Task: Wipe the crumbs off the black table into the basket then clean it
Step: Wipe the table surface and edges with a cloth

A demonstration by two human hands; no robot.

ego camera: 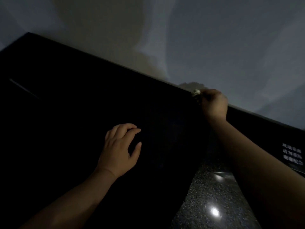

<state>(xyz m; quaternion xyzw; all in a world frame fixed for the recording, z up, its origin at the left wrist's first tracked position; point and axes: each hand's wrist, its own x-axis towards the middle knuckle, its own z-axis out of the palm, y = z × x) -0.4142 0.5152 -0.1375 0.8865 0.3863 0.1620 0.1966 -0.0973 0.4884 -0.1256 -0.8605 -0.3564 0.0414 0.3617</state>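
Head view, very dim: the black tabletop [66, 113] fills the left and middle of the scene, its far edge running diagonally from upper left down to the right against a pale wall [214, 47]. The left hand [119, 149] rests on the tabletop near its middle, its fingers [130, 129] loosely bent with the tips touching the surface and the thumb held apart, holding nothing. The right hand [213, 104] reaches to the far edge of the tabletop, fingers curled tight around a pale crumpled wad [196, 92] that sits right at that edge; whether it is cloth or paper I cannot tell. Speckled floor [206, 195] with bright light reflections shows at the near right. A white printed label [293, 153] sits at the far right, its text unreadable.
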